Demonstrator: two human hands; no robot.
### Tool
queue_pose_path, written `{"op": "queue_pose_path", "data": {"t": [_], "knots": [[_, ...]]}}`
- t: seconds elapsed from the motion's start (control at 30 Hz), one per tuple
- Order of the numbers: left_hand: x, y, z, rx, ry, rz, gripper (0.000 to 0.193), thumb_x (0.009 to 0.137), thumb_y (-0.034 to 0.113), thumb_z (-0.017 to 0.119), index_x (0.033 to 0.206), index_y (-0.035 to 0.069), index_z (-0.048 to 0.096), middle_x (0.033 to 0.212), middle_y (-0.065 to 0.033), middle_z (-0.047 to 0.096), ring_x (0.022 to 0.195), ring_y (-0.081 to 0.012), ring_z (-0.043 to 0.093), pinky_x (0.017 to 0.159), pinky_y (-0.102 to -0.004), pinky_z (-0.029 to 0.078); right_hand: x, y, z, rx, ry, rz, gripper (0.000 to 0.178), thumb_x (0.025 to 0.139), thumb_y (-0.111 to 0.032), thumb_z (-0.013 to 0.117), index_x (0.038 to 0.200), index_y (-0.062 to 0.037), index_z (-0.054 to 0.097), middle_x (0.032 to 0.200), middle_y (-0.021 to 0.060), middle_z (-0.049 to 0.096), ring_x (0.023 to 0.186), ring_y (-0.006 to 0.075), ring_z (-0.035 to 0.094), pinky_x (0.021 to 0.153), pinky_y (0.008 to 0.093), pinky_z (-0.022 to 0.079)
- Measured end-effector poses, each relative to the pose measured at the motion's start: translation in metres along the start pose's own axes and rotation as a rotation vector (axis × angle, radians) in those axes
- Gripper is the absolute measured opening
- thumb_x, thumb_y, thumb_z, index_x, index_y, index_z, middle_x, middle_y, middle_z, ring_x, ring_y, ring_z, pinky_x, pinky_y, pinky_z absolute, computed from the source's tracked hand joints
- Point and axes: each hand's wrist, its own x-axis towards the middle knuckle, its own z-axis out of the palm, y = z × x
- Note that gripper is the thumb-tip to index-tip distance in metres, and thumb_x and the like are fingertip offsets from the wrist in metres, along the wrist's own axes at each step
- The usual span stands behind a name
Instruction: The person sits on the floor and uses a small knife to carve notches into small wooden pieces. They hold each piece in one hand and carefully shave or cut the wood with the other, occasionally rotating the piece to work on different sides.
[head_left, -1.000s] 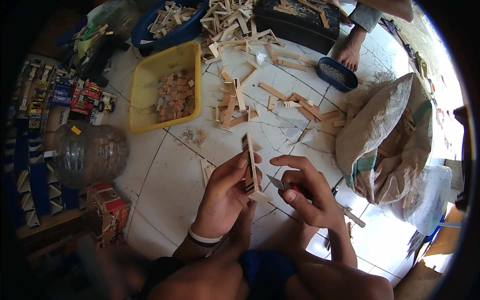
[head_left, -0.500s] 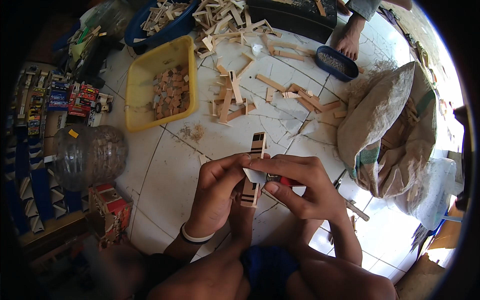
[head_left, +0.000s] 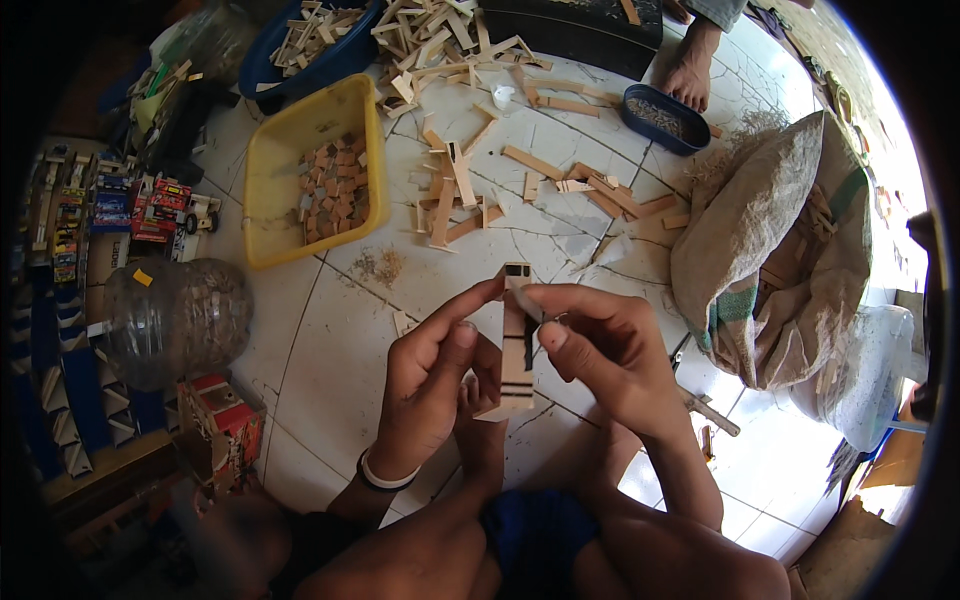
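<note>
A narrow, pale wooden piece [head_left: 517, 372] with black stripes and a black-marked top stands lengthwise between my hands, above the floor. My left hand [head_left: 425, 385] holds it from the left, its index finger against the upper end and the other fingers partly hidden behind. The left thumb is raised off it. On the other side, my right hand [head_left: 610, 350] pinches a small, thin greyish piece [head_left: 527, 300] between thumb and index finger, against the upper part of the wooden piece. Exactly what this small piece is, I cannot tell.
Ahead is a yellow basin [head_left: 378, 160] with small brown squares, beside a wood-strip pile [head_left: 430, 45]. At right stands an open sack [head_left: 745, 250]; a blue tray [head_left: 665, 120] sits near another person's foot [head_left: 690, 75]. At left are a clear plastic jar [head_left: 180, 320] and toy vehicles [head_left: 150, 205].
The wooden piece has turned to show its striped face more fully. My left thumb has come off it. The red-and-black thing by my right fingers no longer shows.
</note>
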Motion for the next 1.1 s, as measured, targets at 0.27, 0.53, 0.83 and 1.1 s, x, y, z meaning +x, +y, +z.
{"op": "queue_pose_path", "data": {"t": [0.27, 0.53, 0.83, 1.1], "knots": [[0.011, -0.007, -0.002, 0.749, 0.179, 0.820, 0.052, 0.081, -0.010, 0.070, 0.132, 0.000, 0.070, 0.124, -0.0192, 0.068, 0.112, -0.0305, 0.067, 0.084, -0.0349, 0.055, 0.004, 0.003, -0.007, 0.354, 0.060, 0.186, 0.037, 0.106, -0.021, 0.065, 0.135, 0.0012, 0.067, 0.096, 0.0016, 0.071, 0.070, 0.0032, 0.050, 0.064, 0.0195, 0.043], [0.022, -0.004, 0.003, 0.559, 0.101, 0.791, 0.034, 0.079, -0.006, 0.077, 0.112, -0.001, 0.074, 0.105, -0.0139, 0.073, 0.093, -0.0261, 0.073, 0.080, -0.0337, 0.057, -0.001, 0.016, 0.007, 0.287, 0.041, 0.192, 0.040, 0.107, -0.022, 0.062, 0.140, 0.0016, 0.063, 0.097, 0.0036, 0.072, 0.074, 0.0052, 0.055, 0.067, 0.0217, 0.046], [-0.005, -0.010, 0.013, 0.242, 0.258, 0.368, 0.015, 0.093, -0.003, 0.068, 0.107, -0.007, 0.070, 0.097, -0.0118, 0.072, 0.088, -0.0148, 0.071, 0.077, -0.0268, 0.055, -0.008, 0.007, 0.004, -0.432, -0.084, -0.468, 0.059, 0.098, -0.022, 0.068, 0.149, 0.0032, 0.053, 0.104, 0.0149, 0.072, 0.074, 0.0190, 0.065, 0.067, 0.0293, 0.051], [-0.009, -0.008, 0.013, 0.252, 0.185, 0.518, 0.022, 0.087, 0.000, 0.071, 0.108, -0.007, 0.073, 0.100, -0.0134, 0.073, 0.090, -0.0168, 0.071, 0.077, -0.0280, 0.055, -0.008, 0.010, 0.002, -0.384, -0.080, -0.635, 0.049, 0.093, -0.019, 0.076, 0.131, 0.0044, 0.057, 0.116, 0.0240, 0.071, 0.077, 0.0233, 0.065, 0.067, 0.0324, 0.052]]}}
